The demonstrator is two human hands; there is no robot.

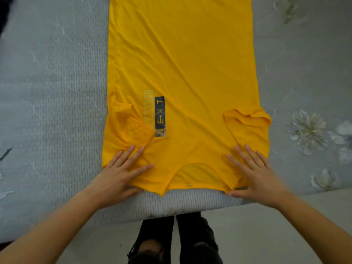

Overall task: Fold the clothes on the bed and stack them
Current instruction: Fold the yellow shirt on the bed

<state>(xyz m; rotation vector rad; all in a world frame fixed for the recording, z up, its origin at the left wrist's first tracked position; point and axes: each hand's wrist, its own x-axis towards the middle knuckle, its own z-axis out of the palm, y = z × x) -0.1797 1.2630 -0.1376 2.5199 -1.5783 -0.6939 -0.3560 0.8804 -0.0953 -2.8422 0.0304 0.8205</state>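
Grey quilted bed point(57, 92) carries it all. My left grip point(122, 174) and right grip point(255, 174) lie flat, fingers spread, on the yellow T-shirt point(190, 63), either side of its collar at the bed's near edge. Thin, limp, light cloth, I judge; I'd pinch both shoulder corners.

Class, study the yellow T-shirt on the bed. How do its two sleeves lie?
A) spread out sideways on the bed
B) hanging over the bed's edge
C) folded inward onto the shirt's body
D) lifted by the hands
C: both sleeves lie turned in over the body of the yellow T-shirt; the left hand and right hand press flat near the collar.
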